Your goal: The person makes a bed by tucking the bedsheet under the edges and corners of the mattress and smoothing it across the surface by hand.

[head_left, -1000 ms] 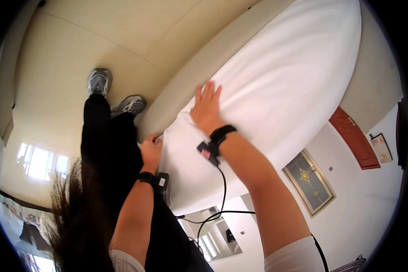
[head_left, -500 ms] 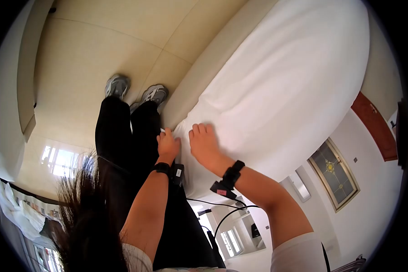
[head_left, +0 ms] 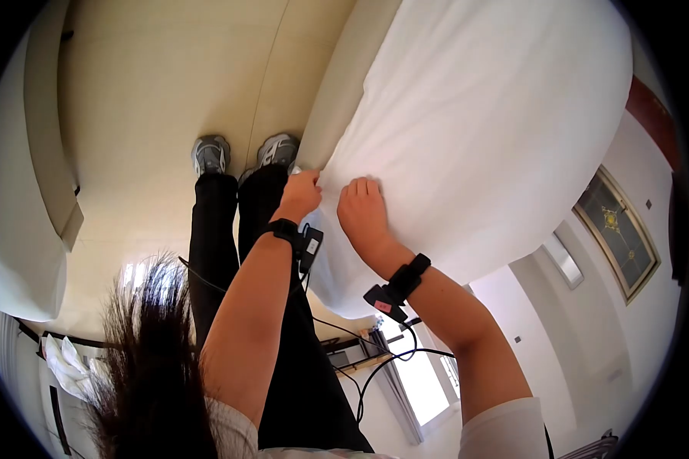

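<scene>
A large white sheet point(head_left: 482, 153) covers the bed beside my legs. At its near edge, my left hand point(head_left: 302, 194) is closed, with a bit of white cloth showing by its fingertips. My right hand point(head_left: 362, 206) lies palm down on top of the sheet, just right of my left hand. Its fingers rest side by side on the cloth, and their tips are partly hidden. Soft creases run over the sheet around both hands. Each wrist wears a black strap with a small black box and a cable.
A beige bed side point(head_left: 344, 84) runs along the sheet's edge. My grey shoes point(head_left: 278, 150) stand on the tiled floor point(head_left: 161, 92). Another white-covered bed point(head_left: 11, 252) is at the far left. Black cables point(head_left: 367, 356) hang between my arms. A decorated door panel point(head_left: 616, 229) appears at right.
Both hands have moved up the picture and slightly right along the sheet's edge. The view has shifted, and the sheet lies smoother near my hands.
</scene>
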